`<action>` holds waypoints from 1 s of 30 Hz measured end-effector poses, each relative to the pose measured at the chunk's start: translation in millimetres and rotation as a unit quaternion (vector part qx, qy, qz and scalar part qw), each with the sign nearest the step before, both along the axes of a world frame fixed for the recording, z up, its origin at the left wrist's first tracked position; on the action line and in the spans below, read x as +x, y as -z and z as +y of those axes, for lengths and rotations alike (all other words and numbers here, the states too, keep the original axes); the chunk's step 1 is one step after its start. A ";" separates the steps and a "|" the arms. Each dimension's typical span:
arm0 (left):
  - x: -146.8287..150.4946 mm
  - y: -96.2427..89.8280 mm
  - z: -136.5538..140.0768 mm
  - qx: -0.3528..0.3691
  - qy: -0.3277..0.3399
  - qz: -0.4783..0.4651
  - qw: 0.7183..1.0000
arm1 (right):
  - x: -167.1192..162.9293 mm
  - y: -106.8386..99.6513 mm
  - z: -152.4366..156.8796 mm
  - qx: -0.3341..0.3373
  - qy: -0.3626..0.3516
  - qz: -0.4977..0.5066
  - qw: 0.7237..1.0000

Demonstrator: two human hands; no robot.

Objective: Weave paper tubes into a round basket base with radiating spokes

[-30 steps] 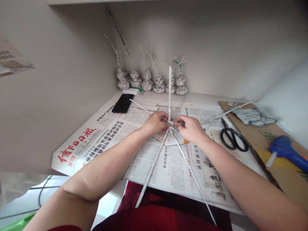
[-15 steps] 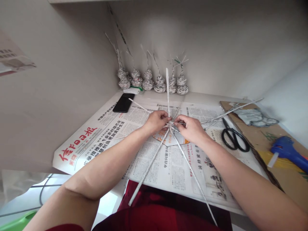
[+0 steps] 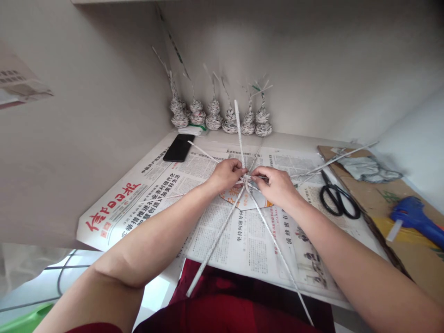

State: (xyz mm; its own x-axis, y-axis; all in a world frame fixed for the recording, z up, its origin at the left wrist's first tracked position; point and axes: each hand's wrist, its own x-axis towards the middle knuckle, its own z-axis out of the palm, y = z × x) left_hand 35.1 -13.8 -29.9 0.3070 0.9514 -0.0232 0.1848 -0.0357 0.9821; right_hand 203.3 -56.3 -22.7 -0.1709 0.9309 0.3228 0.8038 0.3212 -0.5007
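Right, fingertips first: over on my far-off feed the left hand (image 3: 227, 175) has thumb and forefinger pinched together on rolled paper rods (image 3: 215, 245), at the left edge of where they cross, and the right hand (image 3: 276, 183) nips a rod on the other side, thumb and forefinger closed with barely a gap. Which strand passes over which beneath those tips, I can't make out. The crossing (image 3: 246, 181) itself sits just right of and below the middle of the frame, over a printed card (image 3: 255, 203).

Progress, as I judge it: early. The rods are gathered and fanned like spokes, but I see no woven wall around that hub, and the long lengths look unworked: two run to the bottom of the frame, others to the right and upper left. By contrast, the woven paper gourds (image 3: 214, 121) at upper centre have full bodies, loose ends poking from their tops.

Now the print! The card shows orange characters, too covered to vouch for. On the newspaper sheets (image 3: 104, 217), left of frame, a red masthead: 信阳日报, Xinyang Daily. Beside it, black headlines including 农村现代化 and 美好生活; lower centre, 坚持问题导向.

Further out: a black smartphone (image 3: 178, 149) left of centre, black-handled scissors (image 3: 340, 203) at right, a blue glue gun (image 3: 414, 215) at far right. No brand legible on any.
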 end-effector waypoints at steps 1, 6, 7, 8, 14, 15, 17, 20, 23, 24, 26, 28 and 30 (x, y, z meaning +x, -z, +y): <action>-0.1 0.8 0.3 0.003 0.002 0.002 1.000 | 0.1 0.3 0.1 0.000 0.000 0.000 1.000; 0.0 2.5 0.8 0.007 0.005 0.007 1.000 | 0.3 0.7 0.5 0.002 0.000 0.002 1.000; 0.0 1.9 0.5 0.005 0.006 0.006 1.000 | 0.4 0.7 0.5 0.003 0.000 0.001 1.000; -0.1 1.1 0.1 0.003 0.007 0.004 1.000 | 0.4 0.6 0.5 0.003 0.001 0.001 1.000; -0.8 -2.0 -1.8 0.006 0.011 0.007 1.000 | 0.3 -0.6 -0.2 -0.003 0.002 0.001 1.000; -0.7 -2.3 -2.1 0.008 0.010 0.008 1.000 | 0.1 -0.9 -0.4 -0.004 0.003 0.001 1.000; -0.3 -3.0 -2.6 0.010 0.010 0.006 1.000 | -0.1 -1.2 -0.7 -0.005 0.003 0.002 1.000; 0.3 -4.4 -3.7 0.005 0.011 -0.001 1.000 | -0.3 -0.7 -1.1 -0.004 0.002 0.005 1.000; 0.5 -4.5 -4.1 -0.001 0.009 -0.005 1.000 | -0.1 0.8 -1.5 0.008 -0.004 0.022 1.000; 0.5 -4.1 -4.0 -0.002 0.008 -0.006 1.000 | -0.1 1.3 -1.7 0.016 -0.008 0.031 0.999; 0.4 -3.1 -3.3 -0.004 0.008 -0.007 1.000 | 0.0 2.1 -2.1 0.032 -0.018 0.047 0.998; 0.4 -2.4 -2.5 -0.001 0.009 -0.008 1.000 | 0.0 2.5 -2.4 0.038 -0.027 0.058 0.997; 0.4 -2.2 -2.0 0.001 0.010 -0.006 1.000 | 0.2 2.7 -2.5 0.030 -0.035 0.068 0.997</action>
State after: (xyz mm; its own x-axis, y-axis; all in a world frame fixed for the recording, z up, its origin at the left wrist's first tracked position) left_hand 35.6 -15.8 -27.7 0.3258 0.9453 -0.0166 0.1724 -0.0421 0.9841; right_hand 203.4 -58.8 -25.4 -0.1855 0.8965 0.4024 0.7040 0.4069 -0.5821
